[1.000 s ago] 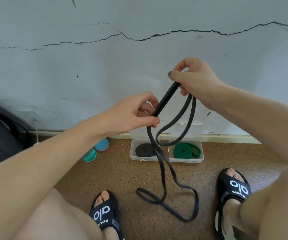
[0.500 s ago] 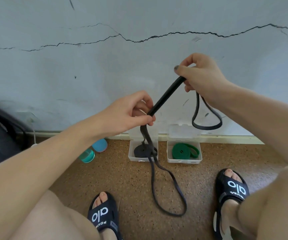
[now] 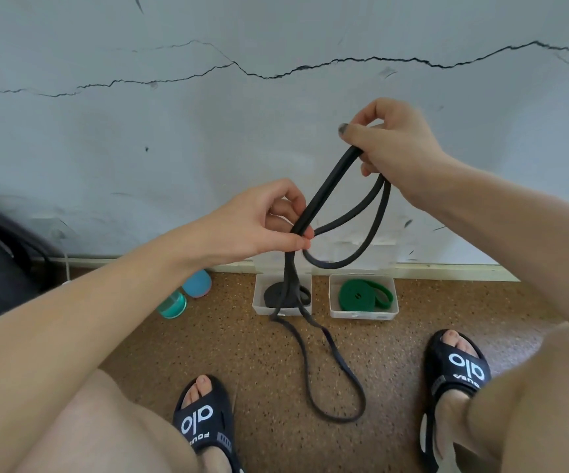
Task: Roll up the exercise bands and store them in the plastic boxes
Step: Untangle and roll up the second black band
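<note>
Nearest, between the two sandalled feet: the band's [image 3: 336, 380] slack tail, a long loop lying on the cork floor [image 3: 259, 343], its far end climbing toward the hands.

Above that, left hand [image 3: 259, 223] pinching the band between thumb and fingertips, curled round it where the doubled strands meet. From this pinch, tail dropping straight down in front of the left box [image 3: 259, 307]; a taut doubled run rising up and to the right.

Higher and farther, right hand [image 3: 392, 145] clenched on the band's upper end, thumb over the strands, with a second loop sagging beneath it and swinging back toward the left pinch.

So, the axis that matters: taut stretch slanting from lower left to upper right, hand to hand; all remaining length below the left grip, none beyond the right. Likely next: winding at the right hand, feeding slack up through the left, the left being nearer the tail. Risk, as a guess: the hanging loop tangling with the tail.

Farthest, against the wall [image 3: 173, 148]: left box with a rolled black band inside, partly hidden by the hanging tail; right box [image 3: 363, 314] holding a rolled green band [image 3: 361, 295]. No third box in view for this band.
</note>
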Tool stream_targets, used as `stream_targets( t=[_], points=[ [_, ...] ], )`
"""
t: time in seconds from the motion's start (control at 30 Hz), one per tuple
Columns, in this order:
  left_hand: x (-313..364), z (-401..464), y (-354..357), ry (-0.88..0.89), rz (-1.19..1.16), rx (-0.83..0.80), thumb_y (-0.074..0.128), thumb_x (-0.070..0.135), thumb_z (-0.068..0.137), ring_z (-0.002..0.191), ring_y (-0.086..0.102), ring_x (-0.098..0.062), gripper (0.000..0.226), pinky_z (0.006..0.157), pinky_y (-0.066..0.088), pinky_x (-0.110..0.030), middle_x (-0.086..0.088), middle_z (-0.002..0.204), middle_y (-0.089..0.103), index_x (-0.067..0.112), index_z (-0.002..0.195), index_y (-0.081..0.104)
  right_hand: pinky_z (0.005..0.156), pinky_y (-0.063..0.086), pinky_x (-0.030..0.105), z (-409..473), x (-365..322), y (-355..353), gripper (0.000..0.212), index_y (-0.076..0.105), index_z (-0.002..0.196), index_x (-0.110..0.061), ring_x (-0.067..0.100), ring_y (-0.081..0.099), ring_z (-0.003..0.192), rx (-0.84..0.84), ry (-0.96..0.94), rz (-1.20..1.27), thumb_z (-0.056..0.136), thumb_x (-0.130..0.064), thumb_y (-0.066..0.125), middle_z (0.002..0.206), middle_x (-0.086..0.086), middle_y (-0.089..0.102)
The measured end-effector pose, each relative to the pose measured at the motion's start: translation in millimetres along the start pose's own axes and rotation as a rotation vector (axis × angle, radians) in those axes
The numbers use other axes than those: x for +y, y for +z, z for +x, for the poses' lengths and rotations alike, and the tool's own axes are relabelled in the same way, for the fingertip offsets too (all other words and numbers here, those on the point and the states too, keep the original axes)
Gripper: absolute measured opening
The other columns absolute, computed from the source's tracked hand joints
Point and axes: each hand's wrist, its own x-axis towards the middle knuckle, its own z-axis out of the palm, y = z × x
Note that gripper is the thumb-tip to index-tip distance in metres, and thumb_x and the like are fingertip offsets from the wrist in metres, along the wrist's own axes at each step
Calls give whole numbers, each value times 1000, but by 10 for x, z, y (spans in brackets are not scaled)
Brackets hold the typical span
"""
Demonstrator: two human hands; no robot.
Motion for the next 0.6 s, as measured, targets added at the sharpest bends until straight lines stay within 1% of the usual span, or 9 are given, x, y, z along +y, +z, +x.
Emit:
stream_targets(
  t=[0.13,0.2,0.27,0.3,0.37,0.43,0.5,0.53,0.6],
  points=[
    [24,-14,-44,12,3,43,77,1,86,90,77,-22,34,89,61,-36,-7,100,78,4,114,57,71,58,39,51,102,-68,13,61,95,-15,11,50,43,-79,89,-118,96,-27,65,59,-1,53],
    [23,-27,-74,39,1,84,76,2,87,93,77,-21,32,90,61,-36,-8,102,78,4,114,58,66,61,35,19,167,-119,16,64,103,-5,16,58,49,-254,170,-288,101,-21,59,61,4,62],
    [31,-44,-77,50,-4,101,76,2,87,95,77,-20,32,91,61,-34,-8,103,78,3,114,59,74,62,33,-47,215,-112,21,65,107,-3,19,73,63,-469,260,-423,106,-16,48,69,5,75],
    [43,-49,-66,54,-5,101,76,2,87,95,77,-20,33,91,60,-34,-8,103,78,2,114,59,83,61,36,-81,223,-85,26,65,110,-5,18,77,74,-537,292,-423,108,-17,42,76,5,79],
    [76,-40,-26,63,0,96,78,2,86,96,77,-20,34,92,60,-34,-9,103,78,2,114,59,105,51,40,-114,205,-1,36,63,117,-9,17,76,95,-591,289,-277,111,-29,33,90,3,81],
    [107,-16,17,66,0,95,79,3,84,96,76,-23,36,94,59,-37,-11,103,78,2,114,59,110,43,37,-171,129,123,45,61,123,-9,16,71,105,-648,253,-38,111,-38,28,100,5,80],
    [124,5,42,54,-28,106,80,2,83,95,76,-29,40,95,58,-43,-16,103,76,0,115,56,97,49,34,-262,50,259,50,63,118,-6,17,70,91,-700,223,108,110,-41,28,94,9,75],
    [127,10,45,41,-48,109,80,1,83,94,76,-31,41,95,58,-45,-19,103,76,-1,115,55,89,54,33,-308,17,310,52,65,113,-5,19,70,81,-703,217,98,110,-42,28,88,12,73],
    [139,7,43,9,-78,92,78,-1,83,92,77,-29,40,93,60,-43,-19,100,76,-3,114,53,73,58,32,-339,-32,337,56,66,100,-7,21,67,63,-656,149,-88,110,-45,26,69,13,70]
  ],
)
